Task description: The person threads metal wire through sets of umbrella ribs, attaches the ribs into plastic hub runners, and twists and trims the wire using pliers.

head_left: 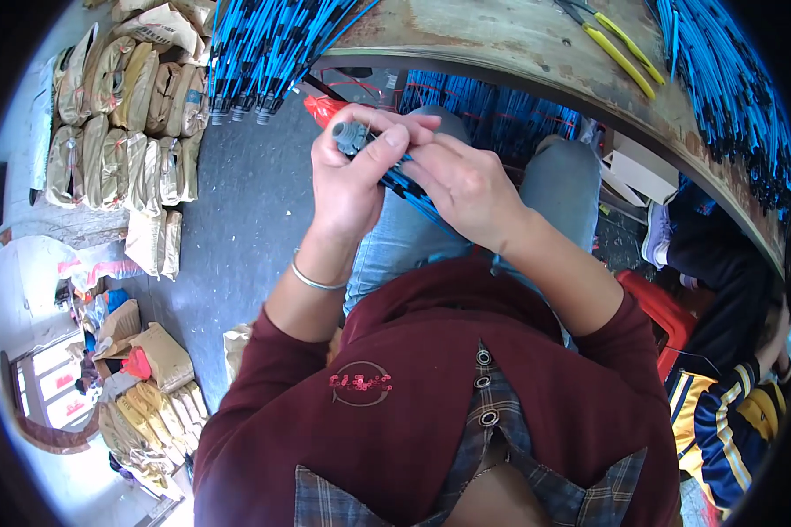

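Note:
My left hand (347, 184) is wrapped round a bundle of thin blue cables with grey ends (351, 138), its thumb pressed along the side of the ends. The blue cables (426, 204) run down from there across my lap. My right hand (466, 180) is closed on the same bundle just below the grey ends; its fingertips are partly hidden behind my left thumb. Both hands are above my knees, in front of the bench edge. A piece of red plastic (323, 109) shows just beyond my left hand.
The wooden bench (492, 39) carries a pile of blue cables (272, 44), another pile (721, 79) at right, and yellow-handled pliers (620, 54). More cables (501, 101) hang beneath. Brown wrapped packages (119, 123) are stacked at left. A person (721, 413) sits at right.

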{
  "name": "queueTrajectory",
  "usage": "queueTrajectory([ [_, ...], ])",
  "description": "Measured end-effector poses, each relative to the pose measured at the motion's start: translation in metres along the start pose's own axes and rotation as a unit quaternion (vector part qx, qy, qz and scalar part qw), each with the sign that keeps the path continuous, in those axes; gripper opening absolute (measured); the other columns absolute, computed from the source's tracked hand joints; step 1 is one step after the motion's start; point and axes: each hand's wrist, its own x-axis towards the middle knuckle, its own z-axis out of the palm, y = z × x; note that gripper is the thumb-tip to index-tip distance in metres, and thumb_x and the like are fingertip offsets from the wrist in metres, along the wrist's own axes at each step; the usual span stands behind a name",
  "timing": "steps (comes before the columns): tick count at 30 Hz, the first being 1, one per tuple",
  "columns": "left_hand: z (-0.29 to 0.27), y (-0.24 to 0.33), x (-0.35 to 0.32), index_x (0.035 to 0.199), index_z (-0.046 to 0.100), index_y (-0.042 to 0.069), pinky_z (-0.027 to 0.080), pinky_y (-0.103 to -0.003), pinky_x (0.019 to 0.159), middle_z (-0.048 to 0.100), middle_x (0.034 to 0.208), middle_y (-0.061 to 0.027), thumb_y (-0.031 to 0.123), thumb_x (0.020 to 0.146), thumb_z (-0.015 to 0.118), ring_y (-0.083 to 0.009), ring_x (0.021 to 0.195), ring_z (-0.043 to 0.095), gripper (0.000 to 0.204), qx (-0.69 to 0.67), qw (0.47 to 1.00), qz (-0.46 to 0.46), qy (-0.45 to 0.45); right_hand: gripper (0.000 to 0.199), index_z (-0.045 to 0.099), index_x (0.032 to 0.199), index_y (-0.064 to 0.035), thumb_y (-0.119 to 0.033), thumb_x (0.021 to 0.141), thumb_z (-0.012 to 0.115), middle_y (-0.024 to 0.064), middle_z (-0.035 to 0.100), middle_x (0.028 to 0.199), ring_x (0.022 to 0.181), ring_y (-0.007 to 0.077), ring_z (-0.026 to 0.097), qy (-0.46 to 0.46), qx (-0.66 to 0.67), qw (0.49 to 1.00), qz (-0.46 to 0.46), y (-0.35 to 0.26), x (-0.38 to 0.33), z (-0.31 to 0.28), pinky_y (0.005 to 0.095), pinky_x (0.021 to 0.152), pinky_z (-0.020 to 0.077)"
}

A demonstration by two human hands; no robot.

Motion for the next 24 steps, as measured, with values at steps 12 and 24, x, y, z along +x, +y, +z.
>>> queueTrajectory([
  [12, 0.004, 0.005, -0.007, 0.088, 0.054, -0.002, 0.043, -0.047, 0.089, 0.062, 0.091, -0.0232, 0.007, 0.080, 0.059, -0.0344, 0.094, 0.059, 0.013, 0.048, 0.997, 0.000, -0.064, 0.011, 0.060, 0.079, -0.0015, -0.009, 0.074, 0.066, 0.0099, 0.057, 0.071, 0.068, 0.0254, 0.055, 0.046, 0.045, 0.997, 0.045, 0.016, -0.011, -0.015, 0.0323, 0.062, 0.0452],
  [24, 0.004, 0.002, -0.004, 0.084, 0.055, -0.001, 0.048, -0.033, 0.076, 0.063, 0.081, -0.0124, 0.005, 0.079, 0.063, -0.0194, 0.080, 0.060, 0.010, 0.059, 0.997, 0.016, -0.045, 0.014, 0.061, 0.091, 0.0009, 0.003, 0.080, 0.053, 0.0075, 0.055, 0.087, 0.081, 0.0154, 0.052, 0.141, 0.139, 0.980, 0.029, 0.004, 0.009, -0.040, 0.0252, 0.073, 0.0417],
])
